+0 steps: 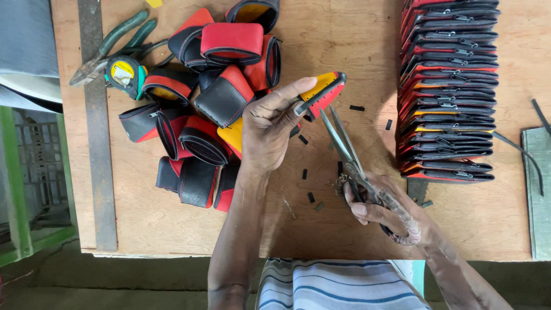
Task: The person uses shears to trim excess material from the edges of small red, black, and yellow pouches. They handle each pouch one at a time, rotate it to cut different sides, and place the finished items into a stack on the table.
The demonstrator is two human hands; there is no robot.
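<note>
While the left hand (270, 129) pinches a small red, yellow and black stitched zip pouch (322, 92) above the plywood worktable (344, 46), the right hand (384, 209) brings in a pair of long steel scissors with cord-wrapped handles (350, 155), and look at that line-up: the blades run from the near right up toward the far left, tips sitting just beneath the pouch's near edge. The pouch's long axis tilts from near left up to far right, so the blades cross it at an angle. Left thumb and fingers (287, 95) are clamped on the pouch's left end; the right fingers are curled tight through the scissor handles, blades slightly parted. The left hand is the one on the pouch, the right reaches it only through the scissor tips. Small black trimmed scraps (304, 139) lie scattered on the wood around both hands. Far left sits a loose heap of red and black pouches (201, 103), with a yellow and green tape measure (123, 73) and green-handled pliers (109, 46) beside it, and to the right a neat overlapping stack of flat pouches (447, 92).
</note>
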